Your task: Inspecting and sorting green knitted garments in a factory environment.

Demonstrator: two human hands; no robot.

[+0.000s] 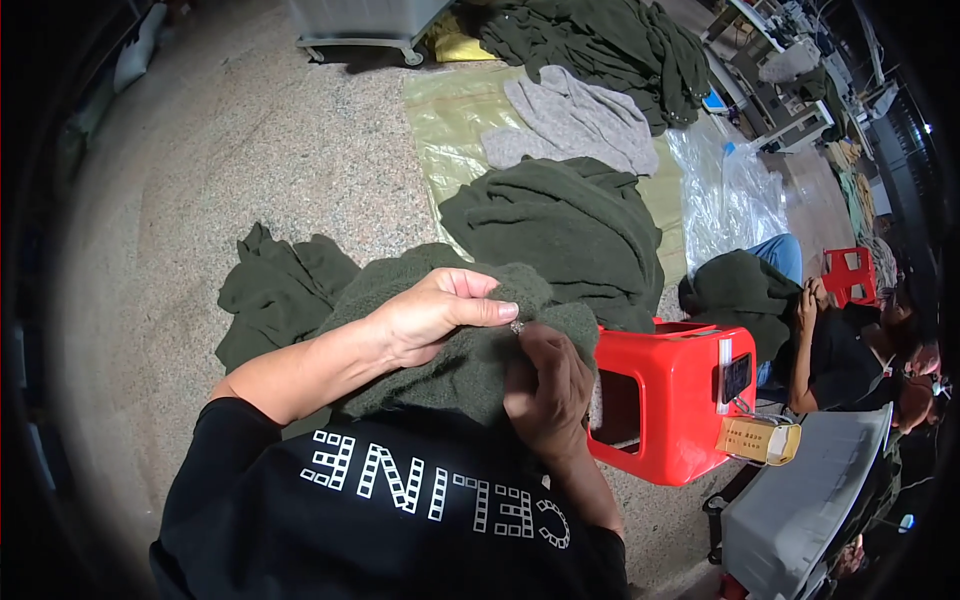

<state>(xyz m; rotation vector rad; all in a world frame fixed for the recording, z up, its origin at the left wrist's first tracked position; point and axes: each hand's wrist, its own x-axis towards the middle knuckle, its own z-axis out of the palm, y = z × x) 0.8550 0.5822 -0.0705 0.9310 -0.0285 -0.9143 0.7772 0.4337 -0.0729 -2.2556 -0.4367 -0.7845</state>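
Observation:
A dark green knitted piece (430, 375) lies bunched across my lap. My left hand (440, 310) is closed on its upper part, with the thumb stretched toward the right. Close beside that thumb tip, my right hand (550, 385) has its fingers curled in a pinch on the same knit. Between the two sets of fingertips shows a tiny pale, shiny spot (517, 326), too small to name. Part of the right hand's grip lies in shadow and is hidden by its own fingers.
A red plastic stool (665, 415) stands at my right, a phone (737, 380) and a small yellowish box (760, 440) at its side. Dark green knits (560, 225) and a grey one (585, 120) lie ahead on plastic sheeting. Another person (845, 345) sits at far right, near a grey bin (800, 510).

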